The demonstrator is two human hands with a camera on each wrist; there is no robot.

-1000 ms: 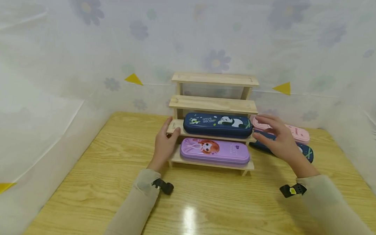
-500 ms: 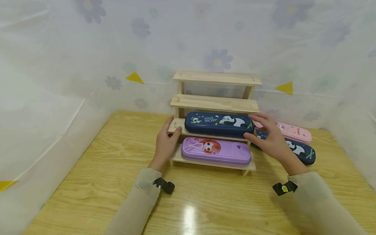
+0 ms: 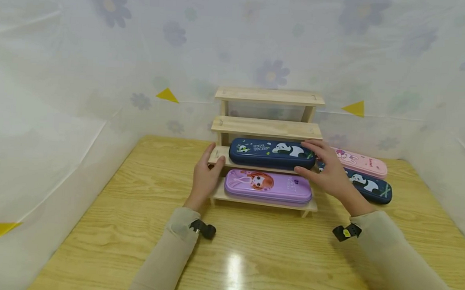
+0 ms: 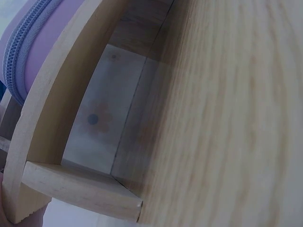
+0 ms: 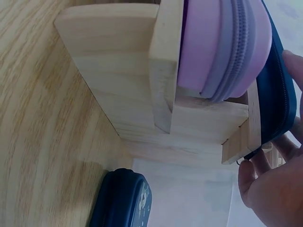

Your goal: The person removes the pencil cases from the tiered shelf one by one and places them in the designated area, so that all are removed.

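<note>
The right hand [image 3: 326,173] has its grip on the right end of a navy pencil case [image 3: 255,151], thumb at the front edge and fingers over the back. That case, printed with a panda, lies flat on the second shelf from the bottom of a wooden rack [image 3: 266,127]. The left hand [image 3: 205,176] grips the left end of the same shelf, just beside the case, with its thumb on top.

On the bottom shelf, directly below and in front, lies a purple pencil case [image 3: 269,187] with a red-haired girl on its lid. Two more shelves rise behind. To the right of the rack, on the wood-grained surface [image 3: 136,210], lie a second navy panda case [image 3: 369,186] and, behind it, a pink case [image 3: 366,164] with a rabbit; whether those two touch is hard to tell. A pale flowered sheet [image 3: 222,23] hangs behind everything.
</note>
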